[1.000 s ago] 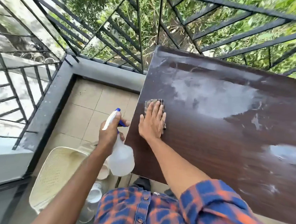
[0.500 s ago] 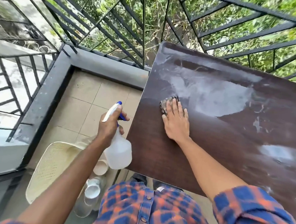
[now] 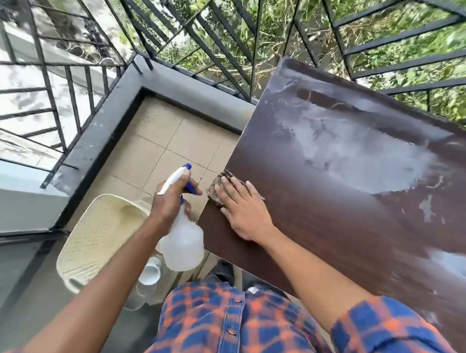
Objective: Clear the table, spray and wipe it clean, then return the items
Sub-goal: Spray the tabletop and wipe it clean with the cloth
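Note:
A dark brown wooden table (image 3: 359,223) fills the right of the view, with wet whitish smears across its far half and right side. My right hand (image 3: 245,212) lies flat on a small brown cloth (image 3: 218,187) at the table's left edge; only the cloth's upper left part shows. My left hand (image 3: 172,200) grips the neck of a translucent spray bottle (image 3: 182,241) with a white and blue head, held upright just left of the table edge, off the table.
On the floor to the left stands a cream plastic basket (image 3: 96,236), with white cups and clear containers (image 3: 148,277) beside it under the bottle. A black metal railing (image 3: 179,38) and a grey ledge (image 3: 190,85) enclose the tiled balcony floor (image 3: 160,151).
My right hand slid the cloth from the table's inner area back toward its left edge. The left hand keeps the spray bottle in about the same place. The view shifted.

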Tool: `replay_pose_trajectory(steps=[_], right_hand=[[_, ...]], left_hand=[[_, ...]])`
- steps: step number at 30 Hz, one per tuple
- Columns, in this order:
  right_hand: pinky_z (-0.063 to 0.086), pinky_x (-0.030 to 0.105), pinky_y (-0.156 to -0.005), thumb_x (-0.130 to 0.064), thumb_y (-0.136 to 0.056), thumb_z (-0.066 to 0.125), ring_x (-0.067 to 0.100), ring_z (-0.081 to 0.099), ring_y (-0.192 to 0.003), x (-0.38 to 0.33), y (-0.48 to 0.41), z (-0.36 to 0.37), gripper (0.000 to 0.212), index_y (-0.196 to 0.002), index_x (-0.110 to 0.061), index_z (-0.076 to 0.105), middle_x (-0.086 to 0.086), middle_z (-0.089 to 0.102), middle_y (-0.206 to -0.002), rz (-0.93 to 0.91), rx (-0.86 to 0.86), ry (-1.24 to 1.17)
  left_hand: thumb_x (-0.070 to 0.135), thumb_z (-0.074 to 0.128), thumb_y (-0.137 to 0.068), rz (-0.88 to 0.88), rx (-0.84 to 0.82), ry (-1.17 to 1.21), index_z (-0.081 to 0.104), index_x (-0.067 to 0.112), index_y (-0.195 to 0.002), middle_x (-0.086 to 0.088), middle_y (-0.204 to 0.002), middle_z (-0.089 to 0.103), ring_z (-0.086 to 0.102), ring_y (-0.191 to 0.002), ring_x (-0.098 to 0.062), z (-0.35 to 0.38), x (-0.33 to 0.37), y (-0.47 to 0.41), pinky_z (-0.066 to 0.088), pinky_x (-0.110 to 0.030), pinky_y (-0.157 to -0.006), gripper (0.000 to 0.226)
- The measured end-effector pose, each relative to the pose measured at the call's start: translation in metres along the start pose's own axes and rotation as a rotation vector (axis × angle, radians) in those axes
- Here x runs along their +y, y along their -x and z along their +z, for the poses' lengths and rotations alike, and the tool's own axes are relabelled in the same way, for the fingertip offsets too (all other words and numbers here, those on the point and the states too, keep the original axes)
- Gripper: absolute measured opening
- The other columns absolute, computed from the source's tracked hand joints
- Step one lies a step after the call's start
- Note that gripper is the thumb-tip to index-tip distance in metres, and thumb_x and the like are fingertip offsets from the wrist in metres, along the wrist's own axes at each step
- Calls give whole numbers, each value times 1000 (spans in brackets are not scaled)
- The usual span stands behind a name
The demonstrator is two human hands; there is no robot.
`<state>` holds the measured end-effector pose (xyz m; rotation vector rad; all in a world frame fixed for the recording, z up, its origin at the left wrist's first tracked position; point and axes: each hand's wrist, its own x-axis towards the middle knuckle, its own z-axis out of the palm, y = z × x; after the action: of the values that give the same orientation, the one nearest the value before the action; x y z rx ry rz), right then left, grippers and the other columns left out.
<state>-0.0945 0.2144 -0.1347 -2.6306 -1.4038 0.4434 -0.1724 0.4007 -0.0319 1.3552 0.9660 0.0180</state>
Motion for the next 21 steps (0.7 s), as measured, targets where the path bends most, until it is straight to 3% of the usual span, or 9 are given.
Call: replay_pose_trajectory(steps=[4,7,9,15,18,21], right_hand=[[12,47,-124,-42,-105,36,22,14,-155,49,-13,-20,61,-160,-24,19,0,14,-169,250,19,38],[7,49,-125,-41,-105,30,25,7,-156,32,-33,-28,63,-161,-20,11,3,5,-169,352,37,23],[5,49,-125,-40,-105,30,26,4,-156,4,-37,-23,64,-161,-18,10,4,4,-170,311,25,-5],[13,46,-125,-41,-102,39,23,18,-154,-54,26,15,61,-158,-22,27,1,23,-166,-184,-83,11],[16,46,-124,-45,-103,38,21,20,-154,-15,48,13,61,-159,-24,26,-1,22,-167,-164,-44,23],[19,47,-123,-45,-103,37,20,16,-155,29,41,-6,61,-160,-24,24,-1,18,-168,91,3,44]], left_hand=[[50,57,-94,-13,27,35,69,6,-84,-22,-88,73,45,-41,-24,1,-3,12,41,-31,-47,46],[49,57,-93,-5,48,64,69,5,-84,-22,-87,74,44,-39,-24,0,-6,20,42,-30,-46,46],[46,57,-97,-2,58,74,68,4,-85,-22,-87,74,45,-37,-24,-1,-9,23,42,-28,-43,45],[38,55,-103,12,65,72,68,-4,-93,-23,-87,72,58,-50,-21,-3,-15,24,46,-25,-45,45],[38,55,-104,2,43,57,68,2,-90,-19,-86,72,51,-41,-20,-3,-14,24,43,-25,-41,41],[37,53,-105,18,32,39,68,2,-87,-21,-87,71,48,-38,-20,-5,-15,28,42,-25,-40,42]])
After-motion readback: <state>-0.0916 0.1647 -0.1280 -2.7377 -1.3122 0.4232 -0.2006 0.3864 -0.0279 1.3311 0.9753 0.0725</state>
